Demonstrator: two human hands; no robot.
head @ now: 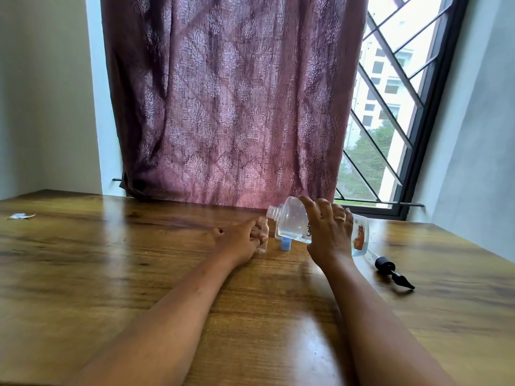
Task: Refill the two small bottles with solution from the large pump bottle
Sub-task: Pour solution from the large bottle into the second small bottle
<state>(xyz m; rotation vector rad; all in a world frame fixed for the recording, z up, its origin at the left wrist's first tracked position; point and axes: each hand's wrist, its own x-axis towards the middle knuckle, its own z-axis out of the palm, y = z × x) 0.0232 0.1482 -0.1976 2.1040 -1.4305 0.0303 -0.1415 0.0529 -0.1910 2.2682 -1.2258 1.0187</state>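
Wooden tabletop (139,260) runs under a window (390,79) that is half covered by a purple curtain (223,93).

**Position.** Clear of the tabletop, the large bottle (292,218) is tilted w/ its open neck pointing down-left. Its mouth is just above and beside the first small bottle (263,222). Off to the right, the pump head (390,270) lies on the tabletop w/ its dip tube, apart from the large bottle. Between the two hands, the blue cap (286,243) stands on the tabletop. What is prob. the second small bottle (277,234) stands behind the large bottle's neck; the view is partly blocked, so this is not certain.

**Grip state.**
- The right grip (331,232) is clamped round the large bottle at mid-body, fingers draped over the top.
- The left grip (239,238) is wrapped round the first small bottle, steadying it upright on the tabletop.

**Handling, large bottle.**
- It is clear plastic and part full, so approx. moderate weight.
- The liquid shifts toward the neck as the tilt grows.
- The walls likely flex, so a hard squeeze means a surge.
- Hold it at mid-body, not at the neck.

**Handling, first small bottle.**
- It is light and tips easily, and its neck is narrow vs. the wide mouth above it.
- Hold it low on the body w/ the base flat.
- Pour slowly, because wet plastic turns slippery.
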